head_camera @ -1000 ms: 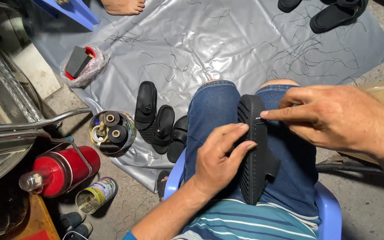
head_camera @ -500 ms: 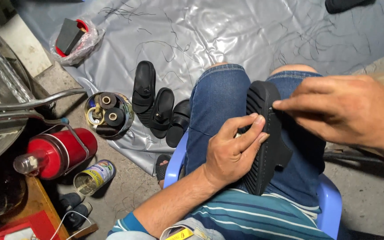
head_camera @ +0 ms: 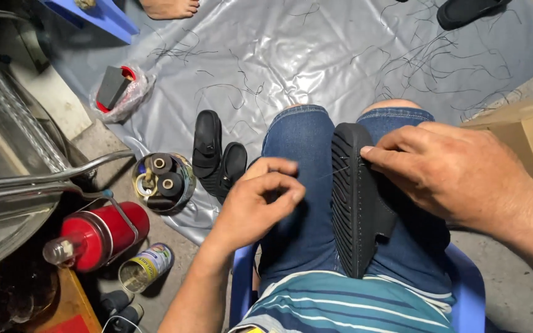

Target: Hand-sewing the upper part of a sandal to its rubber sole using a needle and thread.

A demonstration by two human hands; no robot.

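A black sandal (head_camera: pixel 356 209) stands on edge on my lap, ribbed sole facing left, between my jeans-clad thighs. My right hand (head_camera: pixel 451 172) grips it from the right, fingertips pressed on its upper rim. My left hand (head_camera: pixel 257 206) hovers over my left thigh, a little apart from the sole, with its fingers pinched together. A thin thread (head_camera: pixel 331 174) runs from the sole's edge toward those fingers.
A grey plastic sheet (head_camera: pixel 316 55) strewn with thread scraps covers the floor ahead. On it lie black sandals (head_camera: pixel 208 145) and a tin of thread spools (head_camera: pixel 163 182). A red cylinder (head_camera: pixel 97 234) and a can (head_camera: pixel 146 266) lie at left. A cardboard box (head_camera: pixel 525 132) stands right. Another person's bare foot (head_camera: pixel 171 7) is at top.
My left hand has let go of the sole and drawn back to the left with its fingers pinched. The right hand stays on the sandal.
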